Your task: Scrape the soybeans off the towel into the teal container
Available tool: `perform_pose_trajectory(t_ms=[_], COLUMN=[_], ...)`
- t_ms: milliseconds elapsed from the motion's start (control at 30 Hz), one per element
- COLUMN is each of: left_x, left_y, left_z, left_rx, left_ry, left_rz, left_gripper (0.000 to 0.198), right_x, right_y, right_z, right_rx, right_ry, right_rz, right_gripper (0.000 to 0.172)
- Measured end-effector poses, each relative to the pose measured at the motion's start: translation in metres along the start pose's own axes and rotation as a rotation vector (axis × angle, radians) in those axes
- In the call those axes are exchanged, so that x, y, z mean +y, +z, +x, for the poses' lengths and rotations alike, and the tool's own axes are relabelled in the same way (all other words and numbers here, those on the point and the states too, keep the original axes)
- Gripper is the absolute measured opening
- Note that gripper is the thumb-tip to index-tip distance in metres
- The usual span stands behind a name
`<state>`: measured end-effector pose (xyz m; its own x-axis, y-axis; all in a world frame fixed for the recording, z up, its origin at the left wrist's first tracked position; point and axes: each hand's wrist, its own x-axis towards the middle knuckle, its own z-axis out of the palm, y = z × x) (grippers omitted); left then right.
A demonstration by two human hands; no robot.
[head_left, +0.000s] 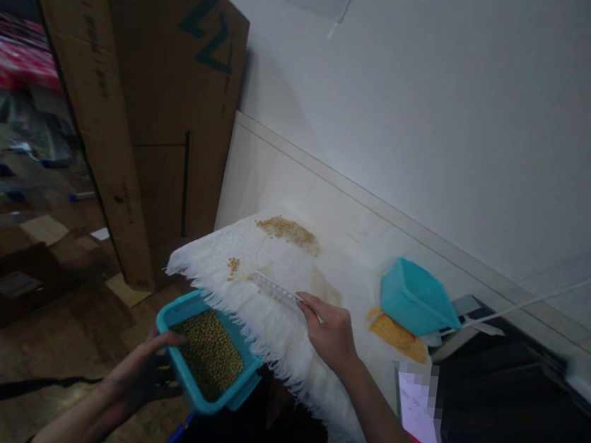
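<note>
My left hand (151,361) grips the left rim of a turquoise plastic box (252,366), thumb over the edge. Small round yellowish beans (210,354) fill much of the box, which is tilted just below the table's front edge. In my right hand (331,329) is a thin white strip with a row of holes (277,290), pinched by one end. Its far end lies low over the white fringed cloth (282,341), close to a few loose beans (233,266). Farther back on the cloth is a larger spread of beans (288,232).
At the right stand a second turquoise container (415,295), an orange-yellow cloth (397,335) and a phone-like screen (420,413). A white cable (560,287) runs past them. A tall cardboard box (182,95) rises at the left, and the wall (447,111) bounds the back.
</note>
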<state>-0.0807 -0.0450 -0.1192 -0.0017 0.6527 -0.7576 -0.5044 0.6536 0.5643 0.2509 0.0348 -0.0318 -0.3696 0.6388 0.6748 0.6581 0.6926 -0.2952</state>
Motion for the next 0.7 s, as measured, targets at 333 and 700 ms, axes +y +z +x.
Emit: perform_pose_trajectory(t_ms=[333,700], left_x=[-0.002,0.002], left_y=[-0.002,0.003], left_z=[0.001,-0.005], left_rx=[-0.008,0.016], left_ry=[0.020,0.020], left_rz=[-0.004,0.004], left_gripper=[0.040,0.038], right_x=[0.004,0.004], right_y=[-0.003,-0.002], right_z=[0.001,0.004], right_rx=[0.020,-0.027], right_ry=[0.018,0.098], right_rz=[0.001,0.073], right_gripper=[0.028,0.027])
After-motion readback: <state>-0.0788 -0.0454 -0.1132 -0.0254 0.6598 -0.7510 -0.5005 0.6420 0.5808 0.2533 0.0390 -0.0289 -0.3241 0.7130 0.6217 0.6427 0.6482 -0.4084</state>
